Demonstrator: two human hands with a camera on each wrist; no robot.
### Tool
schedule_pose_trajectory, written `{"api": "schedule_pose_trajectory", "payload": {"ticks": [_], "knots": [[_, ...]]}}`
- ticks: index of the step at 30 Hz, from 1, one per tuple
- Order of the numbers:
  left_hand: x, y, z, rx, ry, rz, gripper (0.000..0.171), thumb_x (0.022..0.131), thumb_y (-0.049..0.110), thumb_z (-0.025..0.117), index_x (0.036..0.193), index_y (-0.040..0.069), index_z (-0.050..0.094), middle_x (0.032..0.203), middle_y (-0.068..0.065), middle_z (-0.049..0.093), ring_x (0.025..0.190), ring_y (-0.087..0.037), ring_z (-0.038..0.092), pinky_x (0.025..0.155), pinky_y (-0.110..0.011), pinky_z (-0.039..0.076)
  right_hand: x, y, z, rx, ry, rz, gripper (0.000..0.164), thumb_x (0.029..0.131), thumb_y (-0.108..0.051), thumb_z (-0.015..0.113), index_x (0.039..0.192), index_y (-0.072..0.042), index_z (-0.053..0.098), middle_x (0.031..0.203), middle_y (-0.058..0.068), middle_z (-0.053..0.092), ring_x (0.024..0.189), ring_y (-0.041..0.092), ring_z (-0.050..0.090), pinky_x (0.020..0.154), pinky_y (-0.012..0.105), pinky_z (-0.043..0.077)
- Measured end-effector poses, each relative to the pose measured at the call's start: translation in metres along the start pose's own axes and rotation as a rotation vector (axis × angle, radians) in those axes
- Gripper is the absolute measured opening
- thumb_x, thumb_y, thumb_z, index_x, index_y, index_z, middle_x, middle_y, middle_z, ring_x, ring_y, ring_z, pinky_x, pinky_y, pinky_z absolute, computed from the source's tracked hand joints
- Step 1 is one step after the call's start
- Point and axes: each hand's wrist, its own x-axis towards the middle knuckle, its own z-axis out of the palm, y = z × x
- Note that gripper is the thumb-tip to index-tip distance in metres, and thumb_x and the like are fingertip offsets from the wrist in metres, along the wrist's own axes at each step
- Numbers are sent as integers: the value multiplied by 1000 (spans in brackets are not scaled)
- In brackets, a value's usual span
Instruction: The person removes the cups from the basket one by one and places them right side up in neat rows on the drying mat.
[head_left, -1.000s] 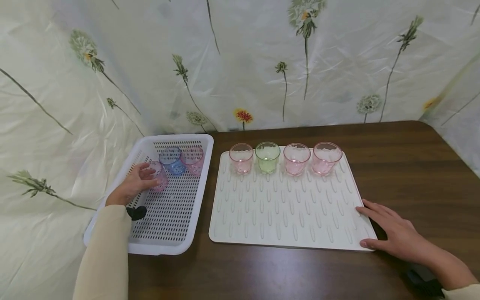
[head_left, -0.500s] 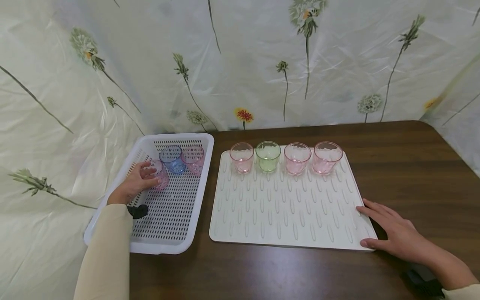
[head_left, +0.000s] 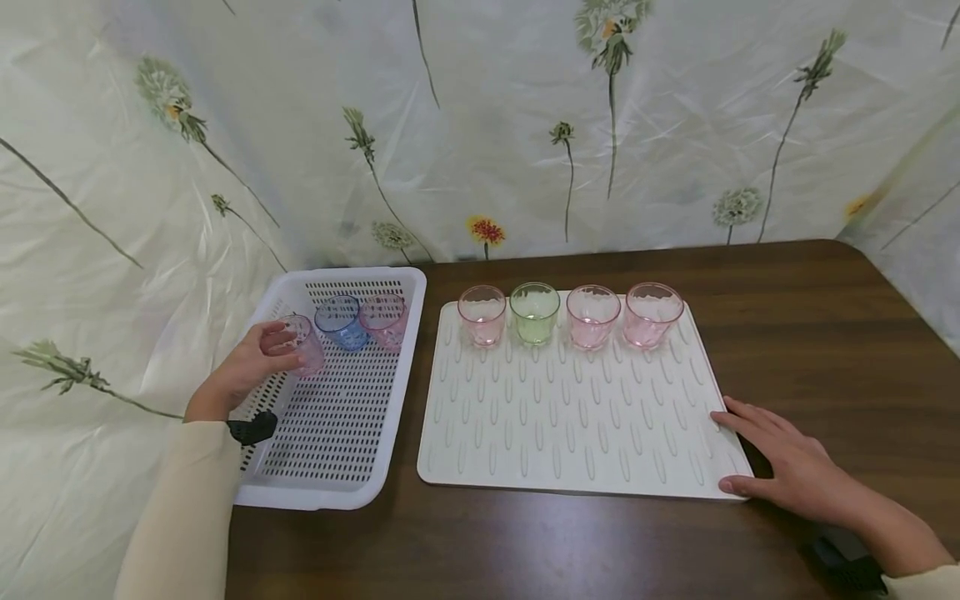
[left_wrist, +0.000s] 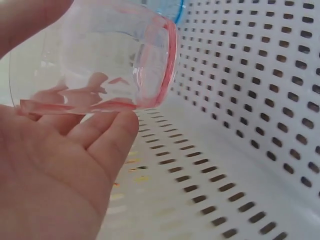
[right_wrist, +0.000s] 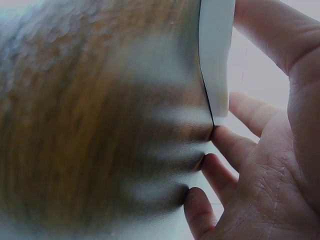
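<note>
In the head view my left hand (head_left: 251, 362) holds a pink-tinted glass (head_left: 303, 346) between thumb and fingers, inside the white basket (head_left: 378, 462). The left wrist view has this pink glass (left_wrist: 100, 65) tipped on its side, fingertips beneath it and the thumb above. To its right in the basket stand a blue glass (head_left: 342, 325) and another pink glass (head_left: 385, 323). My right hand (head_left: 798, 467) rests with relaxed, spread fingers at the right edge of the white ridged mat (head_left: 555, 417). In the right wrist view, some fingertips touch the wooden table (right_wrist: 100, 125).
Along the mat's far edge stands a row of glasses: a pink one (head_left: 482, 317), a green one (head_left: 535, 313), then two more pink ones, the last being the rightmost glass (head_left: 652, 317). A flowered curtain (head_left: 480, 125) hangs behind the table and to the left.
My left hand has drawn the pink glass a little to the left and up, opening a gap from the blue glass. The right hand and the row on the mat have stayed put.
</note>
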Motion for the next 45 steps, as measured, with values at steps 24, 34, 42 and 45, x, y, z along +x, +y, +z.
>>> {"api": "schedule_pose_trajectory", "payload": {"ticks": [24, 34, 42, 45], "knots": [[-41, 105, 19, -18, 137, 248, 80, 94, 30, 67, 155, 11, 19, 155, -13, 41, 141, -32, 44, 99, -20, 48, -1, 5, 1, -2, 40, -12, 89, 74, -47, 83, 147, -15, 43, 156, 19, 36, 129, 44, 38, 77, 65, 41], [-41, 152, 63, -64, 43, 398, 75, 90, 15, 71, 151, 7, 27, 150, -10, 49, 136, -31, 51, 89, -16, 51, 0, 1, 1, 1, 5, 2, 88, 75, -47, 82, 146, -13, 43, 154, 22, 37, 130, 45, 38, 78, 68, 41], [-32, 181, 102, -59, 13, 402, 79, 87, 23, 76, 150, 15, 30, 147, -4, 52, 134, -26, 53, 101, -49, 52, 0, 0, 0, -1, 0, 7, 90, 74, -47, 83, 146, -12, 42, 155, 22, 36, 131, 46, 37, 77, 67, 41], [-31, 192, 118, -38, 21, 402, 81, 85, 25, 78, 150, 16, 31, 144, -3, 53, 128, -25, 57, 100, -46, 53, -1, 2, 1, -2, 12, 1, 89, 74, -47, 83, 146, -13, 43, 155, 21, 36, 130, 45, 37, 76, 66, 41]]}}
